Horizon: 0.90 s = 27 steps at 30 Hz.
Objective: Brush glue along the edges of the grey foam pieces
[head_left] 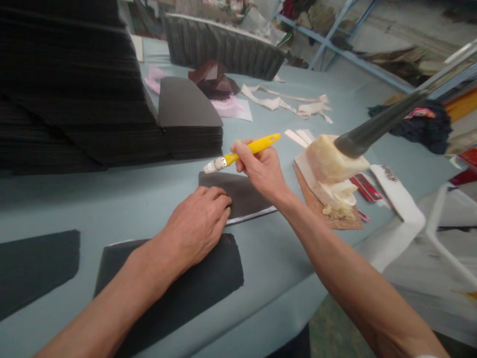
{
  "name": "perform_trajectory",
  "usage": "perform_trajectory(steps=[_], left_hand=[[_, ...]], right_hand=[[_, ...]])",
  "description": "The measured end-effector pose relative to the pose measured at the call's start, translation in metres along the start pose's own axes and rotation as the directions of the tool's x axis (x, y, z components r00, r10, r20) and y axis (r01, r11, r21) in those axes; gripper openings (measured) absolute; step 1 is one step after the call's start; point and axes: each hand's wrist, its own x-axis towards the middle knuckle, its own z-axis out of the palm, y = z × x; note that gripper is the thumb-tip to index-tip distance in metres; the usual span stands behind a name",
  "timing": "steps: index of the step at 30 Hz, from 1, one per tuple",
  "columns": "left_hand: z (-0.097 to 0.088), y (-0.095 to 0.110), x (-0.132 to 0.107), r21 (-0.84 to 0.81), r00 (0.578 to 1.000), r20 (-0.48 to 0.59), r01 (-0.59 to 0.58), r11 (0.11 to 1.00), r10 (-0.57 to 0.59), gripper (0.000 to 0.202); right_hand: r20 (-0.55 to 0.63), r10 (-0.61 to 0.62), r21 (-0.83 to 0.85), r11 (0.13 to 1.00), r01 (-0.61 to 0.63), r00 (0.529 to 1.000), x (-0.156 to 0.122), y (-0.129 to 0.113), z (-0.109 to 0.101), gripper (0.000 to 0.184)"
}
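Observation:
My right hand (261, 166) grips a yellow-handled brush (244, 151), its whitish bristles pointing left just above the far edge of a dark grey fan-shaped piece (248, 196) on the blue table (122, 199). My left hand (199, 223) is curled, its fingertips pressing down on the near left part of that piece. A shiny wet strip runs along the piece's near edge.
Tall stacks of black cut pieces (74, 84) fill the far left. Two more dark pieces (179, 283) lie near the front edge. A glue-caked container (333, 171) on a brown board sits at the right under a grey pole (376, 127). Fabric scraps lie beyond.

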Motion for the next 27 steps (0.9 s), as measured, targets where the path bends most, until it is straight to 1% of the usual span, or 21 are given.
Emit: perform_trajectory(steps=[5,8,11,13,19,24,27], left_hand=[[-0.002,-0.001,0.002,-0.024,0.999,0.029,0.03,0.999,-0.029,0.038],[-0.003,-0.002,0.003,-0.048,0.998,0.037,0.058,0.997,-0.056,0.036],[-0.004,-0.003,0.003,-0.052,0.998,0.052,0.049,0.997,-0.046,0.035],[-0.003,-0.005,0.002,-0.057,0.998,0.046,0.041,0.998,-0.039,0.034],[-0.001,-0.007,0.003,-0.132,0.997,0.028,0.078,0.988,-0.075,0.034],[-0.001,-0.008,0.005,-0.172,0.994,0.046,0.106,0.979,-0.099,0.037],[0.001,-0.011,0.005,-0.182,0.996,0.025,0.092,0.979,-0.089,0.038]], right_hand=[[0.026,-0.002,-0.024,1.0,0.003,1.0,0.007,0.014,0.015,0.058],[0.048,-0.015,-0.044,0.999,0.017,0.999,0.008,0.019,0.017,0.058],[0.057,-0.027,-0.076,0.997,0.032,0.998,0.007,0.021,0.015,0.06],[0.063,-0.032,-0.11,0.993,0.039,0.998,0.007,0.02,0.012,0.061],[0.066,-0.026,-0.243,0.969,0.041,0.997,0.001,0.011,-0.004,0.062],[0.05,-0.021,-0.293,0.955,0.035,0.999,-0.008,0.005,-0.02,0.06],[0.04,-0.022,-0.332,0.943,0.034,0.999,-0.015,0.001,-0.031,0.059]])
